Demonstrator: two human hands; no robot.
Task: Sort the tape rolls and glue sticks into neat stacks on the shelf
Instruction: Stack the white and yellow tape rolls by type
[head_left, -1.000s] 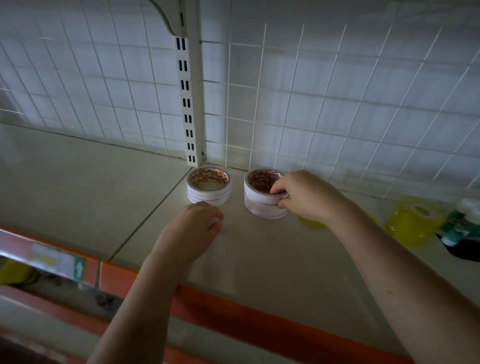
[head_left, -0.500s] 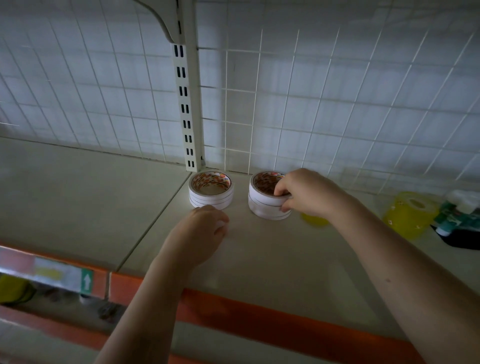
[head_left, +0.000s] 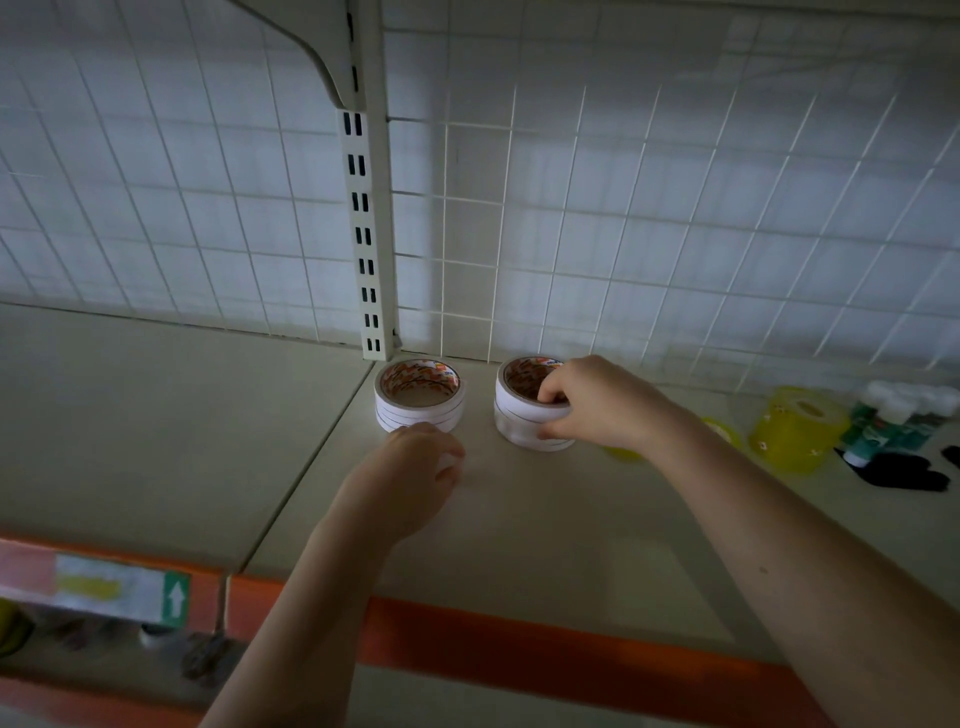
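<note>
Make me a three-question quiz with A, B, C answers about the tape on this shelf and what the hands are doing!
1. Where are the white tape stacks?
A. At the back by the wire grid
B. On the orange front edge
C. On the floor

2. How many white tape stacks are there?
A. One
B. Two
C. Five

3. What is the right hand doing?
A. Hanging free
B. Pointing up
C. Gripping a stack

Answers:
1 A: the left tape stack and right tape stack stand before the wire grid.
2 B: only those two show.
3 C: the right hand curls fingers over the right stack's rim.
</note>
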